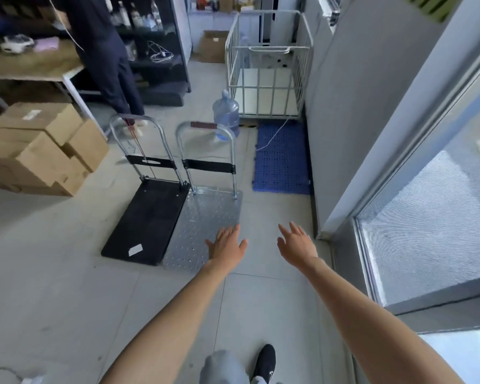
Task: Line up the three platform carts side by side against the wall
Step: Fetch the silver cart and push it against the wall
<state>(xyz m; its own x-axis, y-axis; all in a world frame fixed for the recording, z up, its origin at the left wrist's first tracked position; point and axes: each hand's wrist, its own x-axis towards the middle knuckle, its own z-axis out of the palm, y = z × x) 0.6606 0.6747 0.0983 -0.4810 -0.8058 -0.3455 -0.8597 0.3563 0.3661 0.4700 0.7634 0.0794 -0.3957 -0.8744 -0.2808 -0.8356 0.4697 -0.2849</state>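
Two platform carts stand side by side on the floor, handles upright at their far ends. The black-decked cart (147,220) is on the left and the perforated silver cart (203,217) touches its right side. A tall wire cage cart (269,65) stands further back against the grey wall (341,106). My left hand (226,246) hovers open over the silver cart's near right corner. My right hand (297,243) reaches forward open over bare floor, holding nothing.
A blue floor mat (281,159) lies by the wall before the cage cart. A water jug (226,113) stands behind the silver cart. Stacked cardboard boxes (39,148) sit at left. A person in dark clothes (106,56) stands beyond the carts. A window (432,223) is at right.
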